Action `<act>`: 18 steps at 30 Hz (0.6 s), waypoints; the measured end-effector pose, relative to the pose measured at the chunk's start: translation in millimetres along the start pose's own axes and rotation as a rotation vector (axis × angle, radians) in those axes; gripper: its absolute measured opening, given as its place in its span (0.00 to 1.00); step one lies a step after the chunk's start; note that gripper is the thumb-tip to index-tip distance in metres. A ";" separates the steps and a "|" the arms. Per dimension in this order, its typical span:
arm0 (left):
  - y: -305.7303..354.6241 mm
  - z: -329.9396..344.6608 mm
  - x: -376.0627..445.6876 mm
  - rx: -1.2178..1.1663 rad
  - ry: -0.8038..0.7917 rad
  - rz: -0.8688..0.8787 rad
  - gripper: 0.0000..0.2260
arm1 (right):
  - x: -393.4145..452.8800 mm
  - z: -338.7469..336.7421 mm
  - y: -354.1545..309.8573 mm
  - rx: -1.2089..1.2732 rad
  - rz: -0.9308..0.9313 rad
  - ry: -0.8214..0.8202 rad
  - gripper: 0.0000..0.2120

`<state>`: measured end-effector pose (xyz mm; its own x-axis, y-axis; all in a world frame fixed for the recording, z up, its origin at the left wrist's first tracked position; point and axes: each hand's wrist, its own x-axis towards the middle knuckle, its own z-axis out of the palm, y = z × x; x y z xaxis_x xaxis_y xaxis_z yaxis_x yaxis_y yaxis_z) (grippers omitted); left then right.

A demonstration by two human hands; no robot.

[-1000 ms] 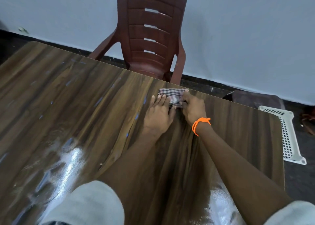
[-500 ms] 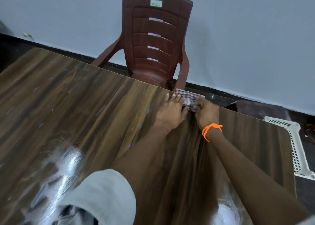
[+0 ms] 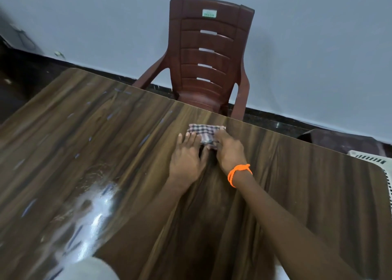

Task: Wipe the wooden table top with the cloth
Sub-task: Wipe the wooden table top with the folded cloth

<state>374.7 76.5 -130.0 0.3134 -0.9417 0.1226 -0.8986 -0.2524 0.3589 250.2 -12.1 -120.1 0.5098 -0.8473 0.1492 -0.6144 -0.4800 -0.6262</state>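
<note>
Well, the wooden table (image 3: 106, 152) fills most of the view, glossy with glare toward 7 o'clock. Beyond its far edge at 12 o'clock stands a maroon plastic chair (image 3: 207, 57). Near that edge lies the folded checked cloth (image 3: 203, 132). The left hand (image 3: 187, 157) presses it with straight fingers; the right hand (image 3: 228, 150), orange thread (image 3: 238, 173) at the wrist, rests on its other end, fingers lightly bent.
</note>
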 end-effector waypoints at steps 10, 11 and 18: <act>55.5 10.0 -14.4 0.123 -0.111 0.103 0.26 | -32.1 -27.5 40.7 -0.048 0.132 0.124 0.13; 50.4 7.0 -4.2 0.141 -0.119 0.093 0.25 | -24.2 -25.0 33.5 -0.048 0.160 0.126 0.12; -11.6 -18.7 -50.1 0.193 -0.142 -0.045 0.28 | -38.0 17.2 -36.6 -0.068 0.058 -0.060 0.12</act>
<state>375.1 130.8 -122.9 0.3202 -0.9470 -0.0252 -0.9311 -0.3195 0.1758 263.7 41.6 -116.0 0.5061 -0.8599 0.0671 -0.6821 -0.4466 -0.5791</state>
